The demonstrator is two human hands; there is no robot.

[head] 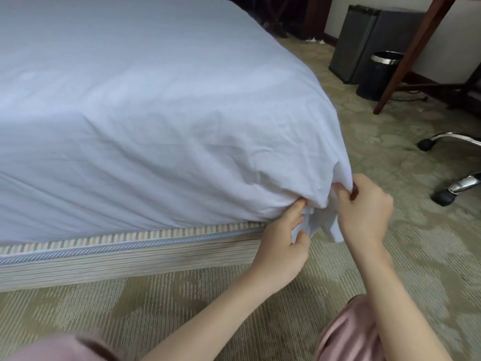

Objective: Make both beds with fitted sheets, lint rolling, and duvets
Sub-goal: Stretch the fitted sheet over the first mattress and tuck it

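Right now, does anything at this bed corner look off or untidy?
Yes. At the near corner, a loose flap of sheet hangs untucked over the striped base, bunched between the left hand and right hand. The sheet is wrinkled there; elsewhere it lies smooth.

**A hotel-style bedroom**

A bed (130, 100) under a white sheet (161, 142) fills the left of the view, its striped base (130, 259) standing on patterned beige carpet (390, 217). Beyond the bed's far corner, against the wall, sits a small dark fridge-like cabinet (364, 40) with a black waste bin (377, 76) beside it. A wooden desk leg (413, 50) slants down nearby, and chrome chair castors (447, 188) rest on the carpet at the right edge.
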